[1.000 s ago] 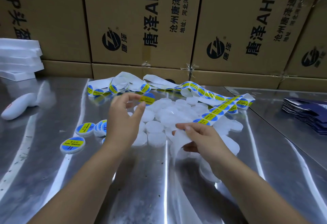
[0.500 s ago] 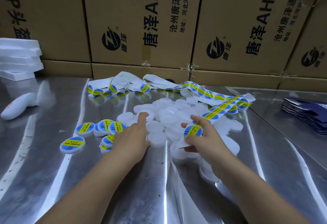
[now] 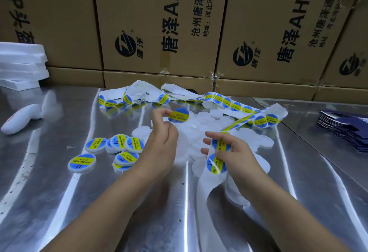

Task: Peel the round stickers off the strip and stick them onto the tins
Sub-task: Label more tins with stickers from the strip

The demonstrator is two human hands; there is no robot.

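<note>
The peeled sticker (image 3: 178, 114) hangs just above the far-left part of the pile of bare tins (image 3: 200, 131). Its printed face is toward the camera and its yellow band runs roughly level. The left hand (image 3: 162, 142) pinches it at its left rim between thumb and fingertip. The nearest unlabelled lids lie below and slightly right of those fingers, so I judge the left hand the nearer one for a short downward press. At the pile's near-right side the right hand (image 3: 237, 152) grips the strip (image 3: 209, 189) with curled fingers, the strip's length trailing toward the person. Labelled tins (image 3: 119, 144) sit left of the pile.
</note>
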